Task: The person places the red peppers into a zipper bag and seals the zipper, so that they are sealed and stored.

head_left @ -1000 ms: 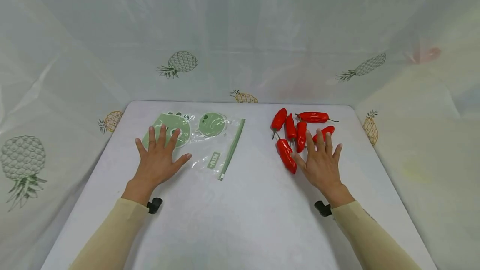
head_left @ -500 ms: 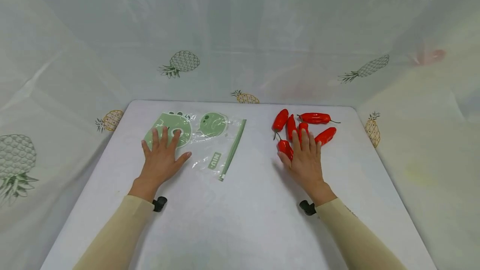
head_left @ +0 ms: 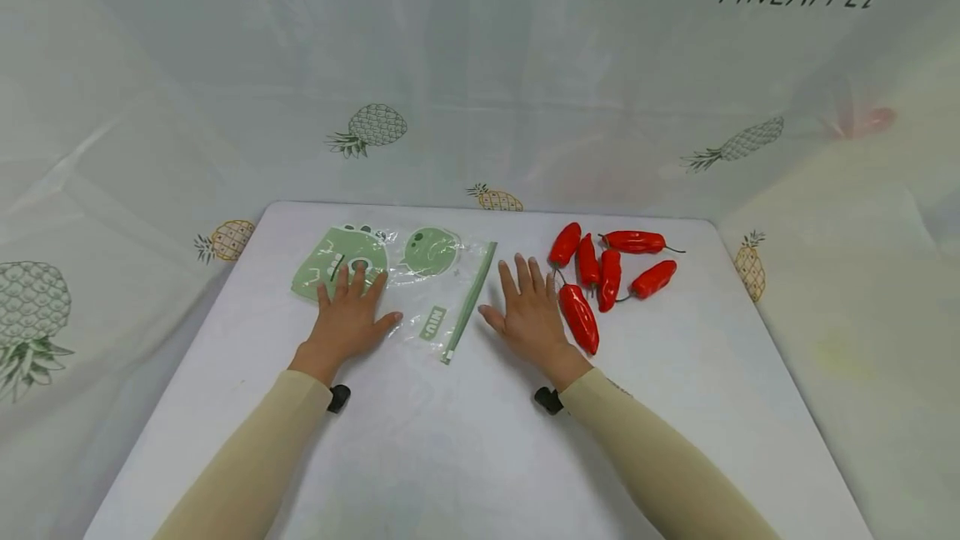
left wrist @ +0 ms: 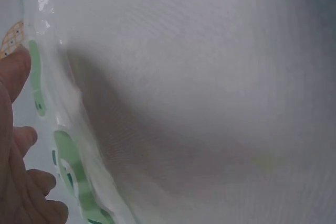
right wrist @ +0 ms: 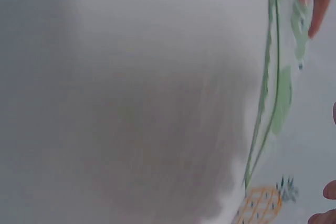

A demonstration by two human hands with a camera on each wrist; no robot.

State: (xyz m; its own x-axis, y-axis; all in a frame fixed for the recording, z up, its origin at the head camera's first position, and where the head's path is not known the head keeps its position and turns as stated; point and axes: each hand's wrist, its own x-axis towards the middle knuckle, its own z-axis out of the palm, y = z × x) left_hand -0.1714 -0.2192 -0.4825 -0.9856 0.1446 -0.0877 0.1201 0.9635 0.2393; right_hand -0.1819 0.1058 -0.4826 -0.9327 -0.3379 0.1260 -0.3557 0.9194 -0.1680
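Left hand (head_left: 348, 323) over clear zip bag (head_left: 411, 286), right hand (head_left: 531, 319) beside it; fingers apart, holding nothing. Bag likely light, limp, slippery; best pinched at green zip edge (head_left: 471, 302).

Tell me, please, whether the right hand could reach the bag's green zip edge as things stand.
Probably yes: the right hand holds nothing, its thumb points towards the green zip edge, with nothing visible between.

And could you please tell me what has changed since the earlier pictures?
The right hand has moved left, away from the red peppers, to the space between them and the clear zip bag. The left hand has shifted slightly right at the bag. Nothing was taken hold of or let go; the bag and peppers stayed put.
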